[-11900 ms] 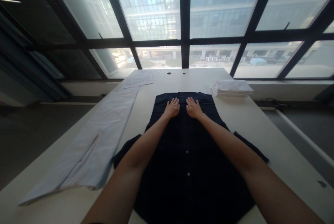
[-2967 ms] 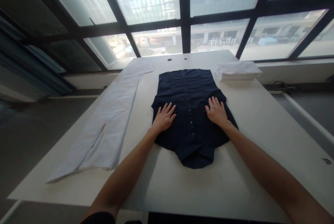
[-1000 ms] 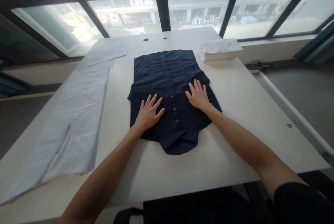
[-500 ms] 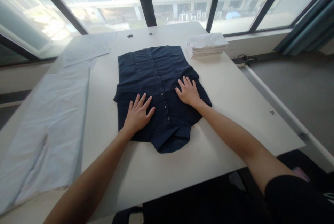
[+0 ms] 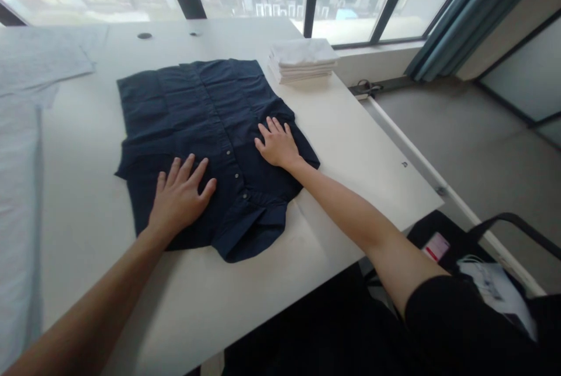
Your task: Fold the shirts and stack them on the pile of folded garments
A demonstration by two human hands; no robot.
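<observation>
A dark navy button-up shirt (image 5: 188, 113) lies flat on the white table (image 5: 350, 148), its collar toward me and its front facing up. Several small light buttons show near the collar. My left hand (image 5: 179, 195) rests flat on the left side of the chest, fingers spread. On the other side, near the shoulder, my right hand (image 5: 278, 143) also lies flat with its fingers apart. Neither hand grips the cloth.
A stack of folded white cloths (image 5: 303, 59) stands at the table's far right. White fabric (image 5: 17, 200) covers the left side, with pale sheets (image 5: 44, 54) behind it. A dark bag (image 5: 438, 235) holding a pink-and-white packet sits beyond the right edge. Windows and a curtain (image 5: 468, 13) are behind.
My view has turned to the right, so the shirt and table appear further left and the bag shows more. Both hands stay flat in about the same places on the shirt.
</observation>
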